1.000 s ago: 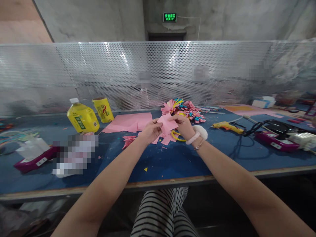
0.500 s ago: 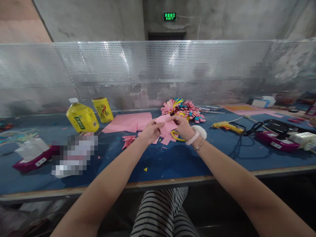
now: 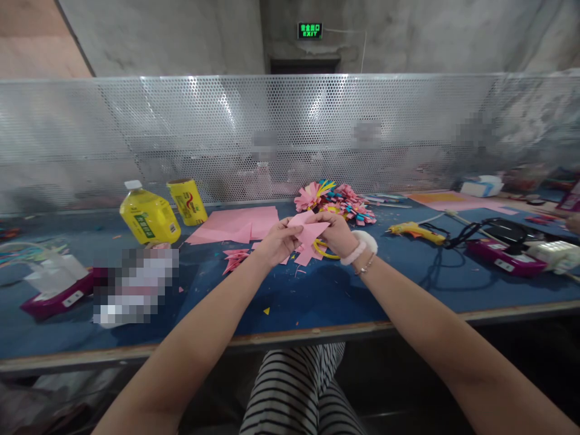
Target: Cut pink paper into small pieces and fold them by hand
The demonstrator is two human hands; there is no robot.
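Both hands hold a small pink paper piece [image 3: 309,230] above the blue table [image 3: 317,296]. My left hand [image 3: 277,243] pinches its left edge and my right hand [image 3: 338,232] pinches its right side; the paper looks partly folded to a point. Under the hands lie pink paper scraps [image 3: 302,256] and a yellow ring [image 3: 322,250]. Folded pink pieces [image 3: 236,258] rest just left of them. A white fluffy band [image 3: 362,244] sits on my right wrist.
Pink sheets [image 3: 240,223] and a pile of coloured paper flowers [image 3: 339,202] lie behind the hands. Two yellow bottles [image 3: 149,216] stand at left, a yellow glue gun [image 3: 412,231] and magenta box [image 3: 498,258] at right. A perforated metal screen [image 3: 181,133] closes the back.
The pink paper has been folded smaller between the fingers, from a flat square toward a pointed shape. Both hands stay in about the same place.
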